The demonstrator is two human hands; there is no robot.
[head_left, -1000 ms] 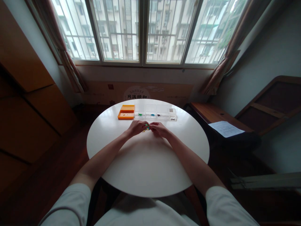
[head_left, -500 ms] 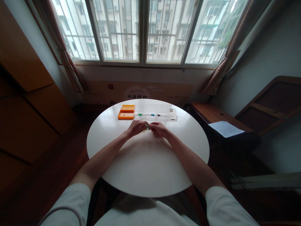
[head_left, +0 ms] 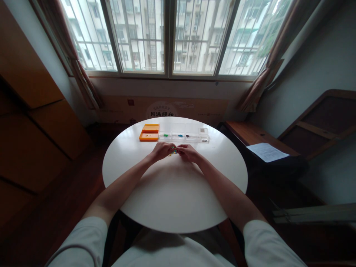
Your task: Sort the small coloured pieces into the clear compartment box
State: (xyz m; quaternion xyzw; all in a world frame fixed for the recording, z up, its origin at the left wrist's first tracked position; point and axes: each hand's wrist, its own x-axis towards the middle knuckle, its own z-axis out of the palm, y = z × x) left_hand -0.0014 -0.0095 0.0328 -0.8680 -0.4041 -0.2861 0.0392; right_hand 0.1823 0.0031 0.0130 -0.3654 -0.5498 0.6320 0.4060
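Observation:
Over the far half of a round white table point(head_left: 172, 193), my left hand point(head_left: 163, 149) and my right hand point(head_left: 188, 152) almost meet. The fingers of both are closed in a pinch. A small green piece point(head_left: 173, 148) shows at my left fingertips; its kind is too small to tell. What my right fingertips pinch is hidden. Just below the hands lies a little pile of yellow, blue and green bits point(head_left: 172, 152). Beyond them stands a clear compartment box point(head_left: 195, 138) with small green, blue and dark pieces in separate compartments.
An open orange case point(head_left: 144, 138) with a few tiny pieces adjoins the clear box on the left. Right of the table, a printed sheet point(head_left: 267, 152) lies near a wooden bench point(head_left: 250, 133). A printed cardboard panel point(head_left: 200, 107) leans below the window.

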